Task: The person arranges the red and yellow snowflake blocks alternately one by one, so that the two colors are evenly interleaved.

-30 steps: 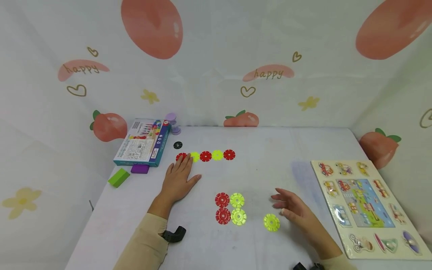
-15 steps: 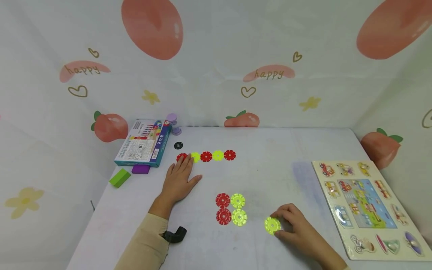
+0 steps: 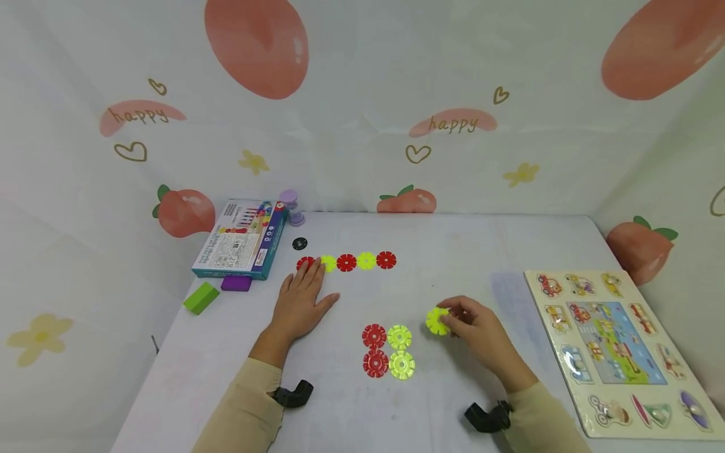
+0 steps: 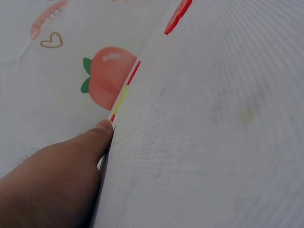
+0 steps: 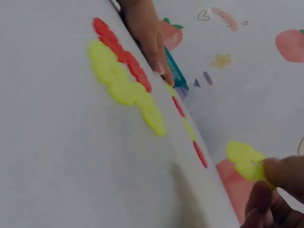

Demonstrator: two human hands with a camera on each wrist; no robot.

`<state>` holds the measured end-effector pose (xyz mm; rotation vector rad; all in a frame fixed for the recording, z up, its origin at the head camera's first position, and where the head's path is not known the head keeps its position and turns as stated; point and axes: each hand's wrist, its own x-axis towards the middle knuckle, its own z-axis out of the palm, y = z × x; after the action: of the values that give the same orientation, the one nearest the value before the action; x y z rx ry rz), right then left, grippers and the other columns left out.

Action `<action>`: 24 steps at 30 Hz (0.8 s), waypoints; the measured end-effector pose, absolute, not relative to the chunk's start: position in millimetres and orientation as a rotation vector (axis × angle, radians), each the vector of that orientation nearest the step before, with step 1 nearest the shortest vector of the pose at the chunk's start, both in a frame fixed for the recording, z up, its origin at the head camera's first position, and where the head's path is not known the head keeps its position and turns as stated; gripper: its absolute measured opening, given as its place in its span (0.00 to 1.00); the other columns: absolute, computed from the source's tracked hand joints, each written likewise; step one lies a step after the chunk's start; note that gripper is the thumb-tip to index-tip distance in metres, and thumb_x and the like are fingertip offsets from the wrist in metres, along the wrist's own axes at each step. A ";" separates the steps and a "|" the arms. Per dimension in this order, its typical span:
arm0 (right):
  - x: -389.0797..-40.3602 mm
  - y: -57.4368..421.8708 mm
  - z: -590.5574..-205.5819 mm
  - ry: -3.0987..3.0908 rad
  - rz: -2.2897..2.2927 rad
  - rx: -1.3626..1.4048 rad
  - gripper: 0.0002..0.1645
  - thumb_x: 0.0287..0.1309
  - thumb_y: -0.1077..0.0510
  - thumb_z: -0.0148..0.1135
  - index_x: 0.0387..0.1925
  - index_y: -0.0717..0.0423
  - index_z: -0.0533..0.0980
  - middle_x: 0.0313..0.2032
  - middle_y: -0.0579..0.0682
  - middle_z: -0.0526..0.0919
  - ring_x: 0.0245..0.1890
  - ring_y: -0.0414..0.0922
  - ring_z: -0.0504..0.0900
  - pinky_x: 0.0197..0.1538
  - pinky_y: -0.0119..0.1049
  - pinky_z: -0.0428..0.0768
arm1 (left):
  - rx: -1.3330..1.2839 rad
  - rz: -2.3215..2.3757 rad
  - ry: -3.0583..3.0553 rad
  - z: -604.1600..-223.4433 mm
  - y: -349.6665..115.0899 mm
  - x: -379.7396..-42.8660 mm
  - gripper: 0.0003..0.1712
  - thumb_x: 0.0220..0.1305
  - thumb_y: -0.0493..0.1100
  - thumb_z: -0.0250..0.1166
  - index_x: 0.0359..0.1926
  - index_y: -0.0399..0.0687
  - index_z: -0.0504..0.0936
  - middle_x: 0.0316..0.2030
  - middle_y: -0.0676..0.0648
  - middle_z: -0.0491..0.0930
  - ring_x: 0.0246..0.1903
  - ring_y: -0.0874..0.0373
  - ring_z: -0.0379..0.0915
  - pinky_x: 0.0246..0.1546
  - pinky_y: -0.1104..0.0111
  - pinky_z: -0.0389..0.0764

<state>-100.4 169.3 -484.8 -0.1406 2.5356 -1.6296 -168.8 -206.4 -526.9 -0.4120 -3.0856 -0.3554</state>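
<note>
Between thumb and fingers my right hand point(image 3: 478, 327) pinches a yellow-green notched disc point(image 3: 437, 321), lifted off the table; the right wrist view shows this disc point(image 5: 244, 160) at the fingertips. My left hand point(image 3: 299, 305) lies flat, fingers straight, on the left end of a row of alternating red and yellow discs. Its fingertips partly cover a red disc point(image 3: 304, 262) and a yellow disc point(image 3: 328, 263). Further right in that row are a red disc point(image 3: 347, 262), a yellow disc point(image 3: 366, 260) and a red disc point(image 3: 386, 260). Nearer lies a block of red discs point(image 3: 376, 363) beside yellow discs point(image 3: 401, 365).
A wooden picture puzzle board point(image 3: 557, 371) lies at the right. At the left are a flat box point(image 3: 235, 245), a purple block point(image 3: 235, 284) and a green block point(image 3: 201, 298). A black disc point(image 3: 299, 243) and a lilac hourglass-shaped thing point(image 3: 291, 207) stand near the box.
My right hand has reached down, pinched the loose yellow-green disc, lifted it and carried it away from me and slightly left. The left hand has stayed in place.
</note>
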 end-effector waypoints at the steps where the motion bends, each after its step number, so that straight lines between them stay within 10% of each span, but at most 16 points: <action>1: -111.0 165.3 -484.9 2.527 -1.662 -0.120 0.12 0.61 0.54 0.64 0.47 0.44 0.78 0.32 0.52 0.77 0.28 0.48 0.80 0.31 0.41 0.81 | -0.412 -0.355 -3.085 -526.5 -206.4 -168.7 0.49 0.63 0.73 0.46 0.75 0.52 0.48 0.75 0.51 0.41 0.72 0.50 0.30 0.67 0.46 0.37; 13: -213.1 129.4 -497.7 2.510 -1.598 0.090 0.16 0.64 0.60 0.58 0.53 0.50 0.74 0.38 0.54 0.76 0.35 0.47 0.81 0.38 0.38 0.80 | -0.410 -0.383 -3.103 -523.4 -204.6 -168.3 0.49 0.63 0.73 0.47 0.75 0.51 0.48 0.75 0.51 0.41 0.72 0.49 0.30 0.66 0.45 0.37; 24: -212.8 117.0 -495.7 2.929 -0.761 -0.368 0.26 0.61 0.56 0.62 0.61 0.55 0.72 0.63 0.55 0.67 0.63 0.55 0.63 0.61 0.54 0.65 | -0.409 -0.367 -3.097 -527.2 -206.4 -170.0 0.50 0.62 0.74 0.45 0.76 0.53 0.47 0.75 0.52 0.40 0.72 0.50 0.29 0.67 0.45 0.37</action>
<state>-212.8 117.0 -495.7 -0.3683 2.9289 -0.7606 -170.0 -206.4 -527.2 -0.4094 -3.0971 -0.3673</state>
